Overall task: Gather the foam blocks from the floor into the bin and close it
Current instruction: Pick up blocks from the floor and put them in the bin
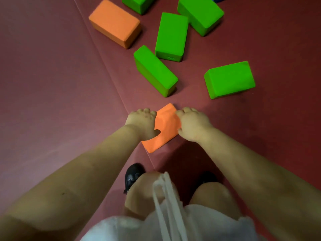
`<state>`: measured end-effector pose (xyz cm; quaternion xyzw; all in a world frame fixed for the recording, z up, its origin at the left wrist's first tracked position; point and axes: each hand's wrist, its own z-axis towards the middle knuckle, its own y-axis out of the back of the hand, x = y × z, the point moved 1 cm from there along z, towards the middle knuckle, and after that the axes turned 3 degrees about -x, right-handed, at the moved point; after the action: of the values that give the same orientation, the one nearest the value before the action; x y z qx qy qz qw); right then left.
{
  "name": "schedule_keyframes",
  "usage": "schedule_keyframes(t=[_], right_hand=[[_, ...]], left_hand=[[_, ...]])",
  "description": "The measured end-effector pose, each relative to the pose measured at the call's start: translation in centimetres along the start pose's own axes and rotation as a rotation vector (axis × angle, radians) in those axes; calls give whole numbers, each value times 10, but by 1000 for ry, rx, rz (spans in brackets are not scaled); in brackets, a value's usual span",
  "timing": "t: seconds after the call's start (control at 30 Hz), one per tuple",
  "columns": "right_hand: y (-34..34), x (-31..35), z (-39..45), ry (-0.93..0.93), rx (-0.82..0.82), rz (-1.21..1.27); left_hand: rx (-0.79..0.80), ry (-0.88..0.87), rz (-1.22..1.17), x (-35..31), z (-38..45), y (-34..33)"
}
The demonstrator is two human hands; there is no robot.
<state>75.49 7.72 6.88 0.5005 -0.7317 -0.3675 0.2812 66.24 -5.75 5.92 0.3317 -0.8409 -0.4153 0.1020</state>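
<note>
Both hands grip one orange block (164, 129) on the red floor mat (52, 84), beside its seam: left hand (142, 123) curled over one long side, right hand (192, 125) over the other. Green blocks (154, 70) and a second orange block (114, 22) lie beyond.

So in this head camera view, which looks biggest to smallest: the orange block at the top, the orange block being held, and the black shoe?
1. Orange block at the top.
2. Held orange block, though both hands cover its sides and it is nearer the camera, so true size is unsure.
3. Black shoe, partly hidden by a knee.
</note>
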Motion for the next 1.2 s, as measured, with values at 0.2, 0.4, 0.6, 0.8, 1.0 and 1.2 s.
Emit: schedule_keyframes(t=[0.2,0.4,0.6,0.8,1.0,1.2], right_hand=[[-85,-28,122,139,17,-126],[-131,-28,187,214,24,-182],[-144,-30,198,216,119,-62],[-134,-44,187,197,189,0],[-129,-44,190,104,24,398],[-96,-57,206,-292,-410,780]], left_hand=[[47,63,-48,21,107,-90],[110,119,-216,23,148,-131],[137,101,-466,24,159,-146],[192,71,-494,28,165,-144],[210,97,-490,48,161,-141],[123,168,-636,71,146,-111]])
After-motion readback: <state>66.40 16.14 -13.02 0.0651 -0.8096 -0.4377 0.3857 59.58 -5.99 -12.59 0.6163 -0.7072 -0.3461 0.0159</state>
